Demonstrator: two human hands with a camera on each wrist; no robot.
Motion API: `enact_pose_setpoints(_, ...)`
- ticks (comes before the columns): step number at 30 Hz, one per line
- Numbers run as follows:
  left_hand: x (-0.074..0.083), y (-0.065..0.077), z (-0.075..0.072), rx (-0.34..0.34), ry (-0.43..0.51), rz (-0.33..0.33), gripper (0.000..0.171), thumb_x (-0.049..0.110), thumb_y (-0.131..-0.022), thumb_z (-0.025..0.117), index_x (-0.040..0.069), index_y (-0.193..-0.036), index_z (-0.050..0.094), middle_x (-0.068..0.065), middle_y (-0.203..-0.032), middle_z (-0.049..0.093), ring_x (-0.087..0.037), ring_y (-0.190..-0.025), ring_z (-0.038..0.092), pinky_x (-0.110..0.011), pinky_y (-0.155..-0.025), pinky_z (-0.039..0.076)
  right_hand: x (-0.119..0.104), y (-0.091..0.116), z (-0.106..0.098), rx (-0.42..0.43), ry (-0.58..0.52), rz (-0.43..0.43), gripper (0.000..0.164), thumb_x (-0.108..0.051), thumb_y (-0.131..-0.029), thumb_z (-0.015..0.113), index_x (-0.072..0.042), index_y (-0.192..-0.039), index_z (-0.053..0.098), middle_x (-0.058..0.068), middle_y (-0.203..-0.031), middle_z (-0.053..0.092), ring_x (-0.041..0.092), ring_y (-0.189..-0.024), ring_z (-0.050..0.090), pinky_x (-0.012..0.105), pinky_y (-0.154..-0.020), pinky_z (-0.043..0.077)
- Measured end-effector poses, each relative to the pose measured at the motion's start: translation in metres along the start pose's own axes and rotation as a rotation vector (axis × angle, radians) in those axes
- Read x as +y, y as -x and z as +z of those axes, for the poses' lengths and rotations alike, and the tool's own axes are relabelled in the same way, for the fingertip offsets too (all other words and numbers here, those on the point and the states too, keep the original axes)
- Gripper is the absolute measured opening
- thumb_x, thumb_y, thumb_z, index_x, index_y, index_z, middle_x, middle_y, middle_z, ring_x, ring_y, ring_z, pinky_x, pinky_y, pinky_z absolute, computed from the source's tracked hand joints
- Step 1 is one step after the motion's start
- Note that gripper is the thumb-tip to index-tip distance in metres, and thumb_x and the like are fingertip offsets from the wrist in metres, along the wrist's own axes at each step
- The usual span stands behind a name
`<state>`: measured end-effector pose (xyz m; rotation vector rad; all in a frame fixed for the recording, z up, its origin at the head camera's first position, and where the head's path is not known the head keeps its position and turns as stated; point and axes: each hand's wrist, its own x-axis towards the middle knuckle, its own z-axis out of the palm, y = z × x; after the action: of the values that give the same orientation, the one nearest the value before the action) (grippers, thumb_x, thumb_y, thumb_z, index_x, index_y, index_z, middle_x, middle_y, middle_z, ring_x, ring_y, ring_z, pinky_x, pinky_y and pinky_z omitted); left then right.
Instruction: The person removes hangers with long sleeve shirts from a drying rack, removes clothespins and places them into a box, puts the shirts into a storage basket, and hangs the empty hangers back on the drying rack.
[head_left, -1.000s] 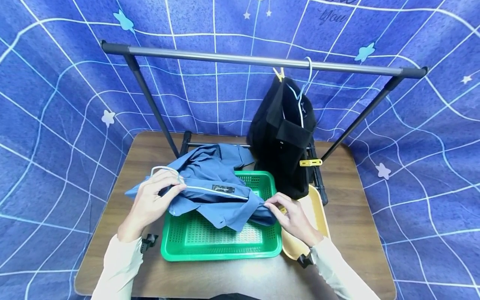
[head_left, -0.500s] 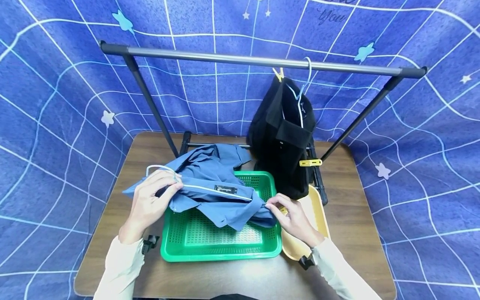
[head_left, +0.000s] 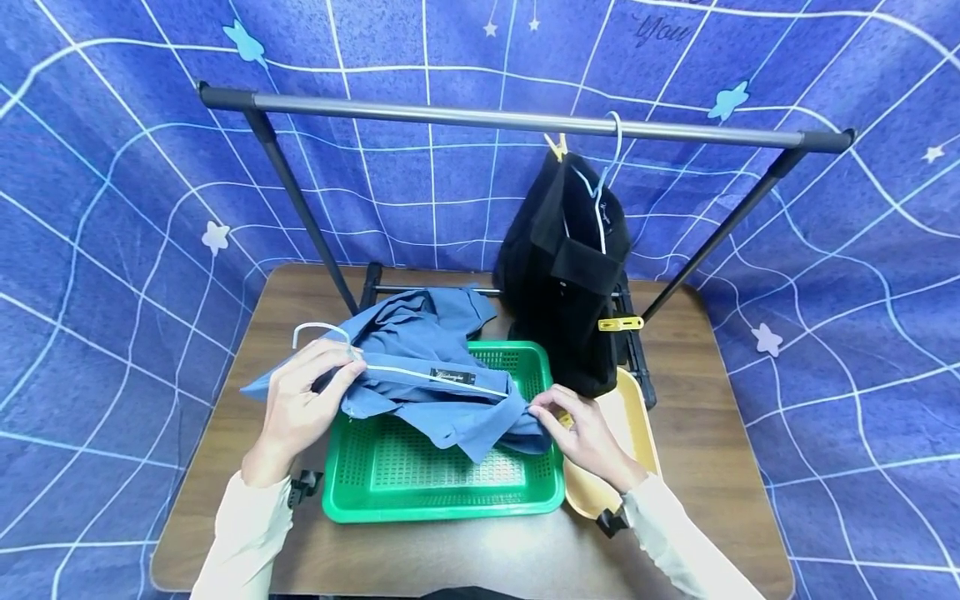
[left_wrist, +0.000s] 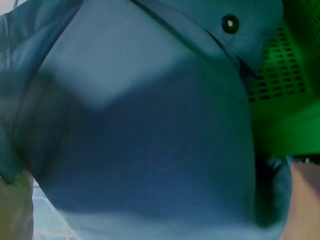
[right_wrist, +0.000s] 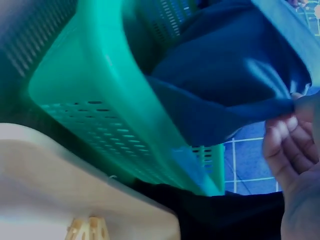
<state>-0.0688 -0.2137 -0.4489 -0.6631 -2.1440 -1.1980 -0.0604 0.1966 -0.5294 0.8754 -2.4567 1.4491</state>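
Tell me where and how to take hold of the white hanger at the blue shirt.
Probably best by the hanger's hook, pinched from the far side, away from the person: its curved wire stands bare beyond the left hand, while further along fingers and the blue shirt crowd the hanger.

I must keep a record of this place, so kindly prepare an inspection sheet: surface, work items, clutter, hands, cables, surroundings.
Surface: brown wood-grain table, bright reflection near its front edge.
Work items: blue collared fabric shirt, partly over a green perforated plastic basket; thin white hanger at its neck opening.
Clutter: beige plastic tray beside the basket, with at least one yellow clip inside.
Hands: left hand grips the hanger near its hook; right hand pinches the shirt.
Cables: nothing seen.
Surroundings: grey-and-black tubular rack with a hanging black fabric garment; blue star-patterned cloth behind.
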Motion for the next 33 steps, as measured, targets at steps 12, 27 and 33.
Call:
enact_pose_setpoints(12, 0.007, -0.008, -0.001, 0.03, 0.001, 0.011, 0.004, 0.003, -0.094, 0.079, 0.002, -0.09, 0.08, -0.016, -0.098, 0.078, -0.008, -0.105, 0.067, -0.021, -0.102, 0.048, -0.025, -0.02, -0.002, 0.017, -0.046, -0.044, 0.03, -0.005, -0.102, 0.072, -0.017, -0.129, 0.073, -0.004, -0.112, 0.072, 0.014, -0.096, 0.065, 0.038, -0.079, 0.057)
enact_pose_setpoints(27, 0.019, -0.012, -0.003, 0.069, 0.059, -0.052, 0.024, -0.02, -0.081, 0.078, 0.001, -0.093, 0.082, -0.016, -0.095, 0.078, -0.009, -0.1, 0.07, -0.023, -0.101, 0.051, -0.015, -0.016, 0.005, 0.062, -0.023, -0.111, 0.023, 0.005, -0.1, 0.07, -0.012, -0.114, 0.078, 0.0, -0.106, 0.077, 0.013, -0.093, 0.071, 0.017, -0.085, 0.055)
enact_pose_setpoints(33, 0.039, -0.021, -0.002, 0.117, 0.069, -0.06, 0.02, -0.021, -0.081, 0.076, -0.004, -0.09, 0.081, -0.018, -0.092, 0.076, -0.009, -0.097, 0.071, -0.023, -0.099, 0.052, -0.013, -0.014, 0.006, 0.059, -0.039, -0.044, 0.019, 0.001, -0.102, 0.07, -0.014, -0.111, 0.078, -0.002, -0.107, 0.077, 0.013, -0.098, 0.072, 0.019, -0.09, 0.055)
